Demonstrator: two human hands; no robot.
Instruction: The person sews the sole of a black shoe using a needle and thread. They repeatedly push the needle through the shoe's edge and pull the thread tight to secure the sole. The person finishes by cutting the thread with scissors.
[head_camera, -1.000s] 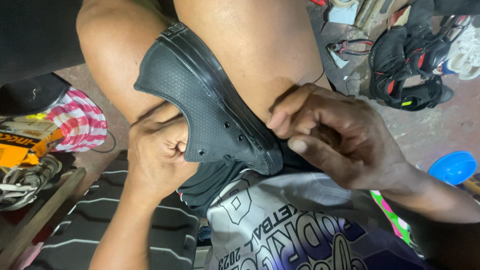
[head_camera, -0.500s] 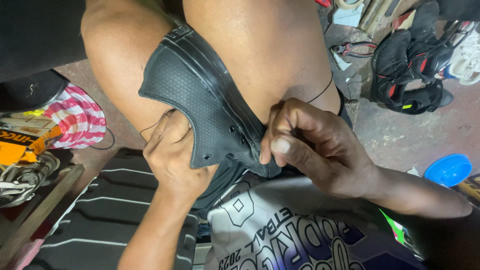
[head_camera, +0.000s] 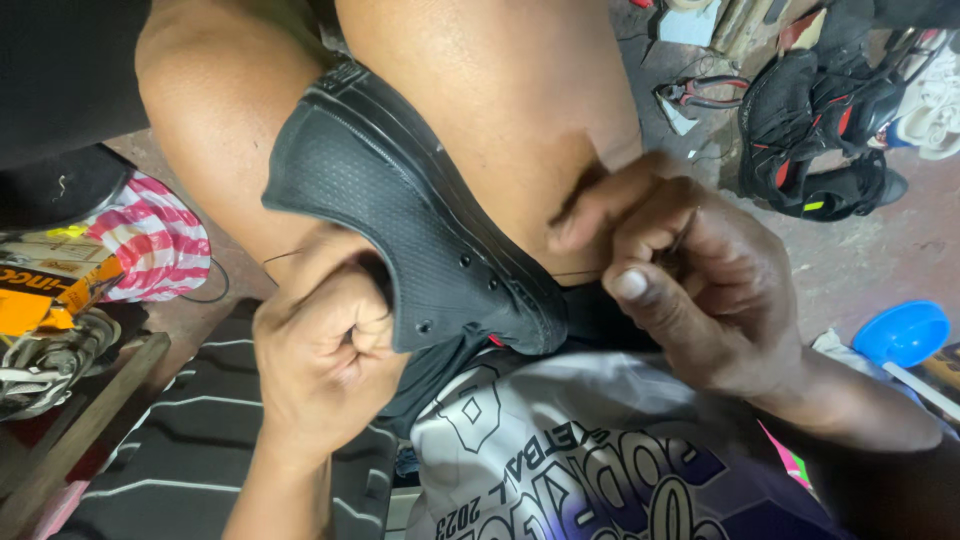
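A black perforated shoe is wedged between my bare knees, sole edge toward the right knee. My left hand reaches inside the shoe's opening, fingers curled and hidden within it. My right hand is at the shoe's right side near the sole seam, thumb and fingers pinched on a thin needle or awl. A fine thread runs off the left side of the shoe.
A black and red shoe and pliers lie on the floor at upper right. A blue round lid sits at right. A red-striped bag, a yellow box and a wooden stick are at left. A printed cloth covers my lap.
My left hand has pushed further into the shoe's opening. My right hand has lifted from the shoe's edge and moved right, pinching the thin tool.
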